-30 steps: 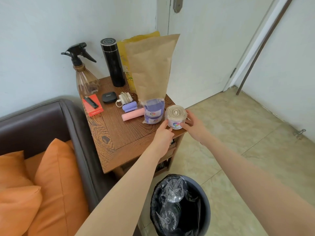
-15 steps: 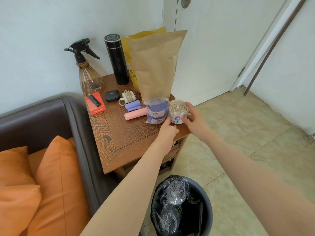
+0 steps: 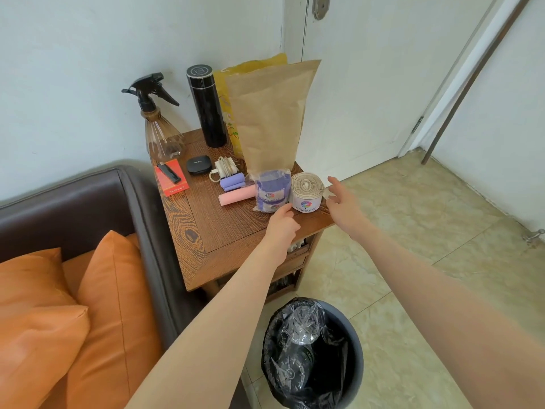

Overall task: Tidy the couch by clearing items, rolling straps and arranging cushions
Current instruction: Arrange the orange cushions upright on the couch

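1. Head view, centre of the frame: the rolled beige strap (image 3: pixel 306 191) is standing on end at the right front corner of the wooden worktop (image 3: pixel 206 231), just right of a purple roll in a clear wrapper (image 3: pixel 269 194).
2. The left hand (image 3: pixel 281 222) is reaching in from below, its grip loosely curled and holding nothing, fingertips sitting at the base of the strap; contact cannot be told.
3. The right hand (image 3: pixel 343 203) is hovering just right of the strap, its grip spread, fingers relaxed and apart from the roll.
4. Lower left of the frame: orange cushions (image 3: pixel 115 305) are leaning on the dark couch (image 3: pixel 88 199).
5. Bottom centre: a lined bin (image 3: pixel 312 354) is standing on the floor.
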